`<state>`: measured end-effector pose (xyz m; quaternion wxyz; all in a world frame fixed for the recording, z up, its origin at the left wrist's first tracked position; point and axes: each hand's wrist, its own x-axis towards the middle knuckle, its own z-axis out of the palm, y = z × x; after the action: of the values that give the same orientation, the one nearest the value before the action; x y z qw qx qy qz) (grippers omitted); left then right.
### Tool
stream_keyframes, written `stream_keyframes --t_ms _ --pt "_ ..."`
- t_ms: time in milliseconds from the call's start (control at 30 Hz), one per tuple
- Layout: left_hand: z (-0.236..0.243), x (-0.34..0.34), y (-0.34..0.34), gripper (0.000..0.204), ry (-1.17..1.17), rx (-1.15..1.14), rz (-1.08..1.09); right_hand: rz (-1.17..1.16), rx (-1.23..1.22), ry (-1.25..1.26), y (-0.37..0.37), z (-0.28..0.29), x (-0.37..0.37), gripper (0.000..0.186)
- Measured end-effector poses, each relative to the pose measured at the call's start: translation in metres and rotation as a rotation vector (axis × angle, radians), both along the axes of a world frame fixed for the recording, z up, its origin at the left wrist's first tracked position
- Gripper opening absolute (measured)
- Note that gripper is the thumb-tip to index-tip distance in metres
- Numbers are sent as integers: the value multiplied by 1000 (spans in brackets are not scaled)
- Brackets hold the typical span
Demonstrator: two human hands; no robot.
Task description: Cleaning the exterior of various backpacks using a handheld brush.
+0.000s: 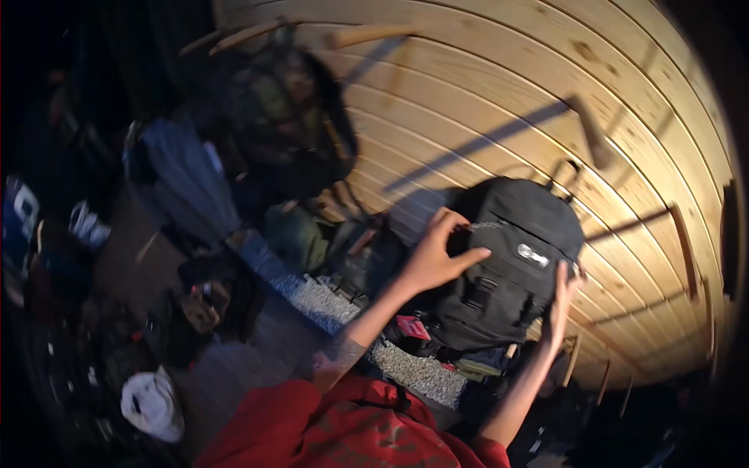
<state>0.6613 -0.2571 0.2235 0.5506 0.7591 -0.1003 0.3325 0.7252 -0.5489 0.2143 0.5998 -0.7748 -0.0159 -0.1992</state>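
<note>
A black backpack (pixel 499 304) with a buckle, a small pale label and a top loop hangs upright against the wooden wall. My left hand (pixel 445 253) is at its left side, thumb and fingers apart, the fingertips touching the front near a thin cord. My right hand (pixel 564 288) grips the backpack's right edge, its far fingers partly hidden. Below the pack, a red tag (pixel 412 327) shows beside dark gear.
Wooden pegs (pixel 589 132) stick out from the plank wall (pixel 468 93). Dark backpacks (pixel 281 117) and a grey-blue bag (pixel 179 187) are at upper left. A gravel strip (pixel 413 374) runs along the wall's foot. A white bag (pixel 152 405) lies lower left.
</note>
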Motion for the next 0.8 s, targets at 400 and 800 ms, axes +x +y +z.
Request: stream_keyframes --t_ms 400,800 --pt "-44 -140 -9 38 -17 -167 265 336 -154 -244 -34 -51 -17 62" --pt "-2 -393 -85 27 162 -215 952 837 51 102 69 -73 -166 50"
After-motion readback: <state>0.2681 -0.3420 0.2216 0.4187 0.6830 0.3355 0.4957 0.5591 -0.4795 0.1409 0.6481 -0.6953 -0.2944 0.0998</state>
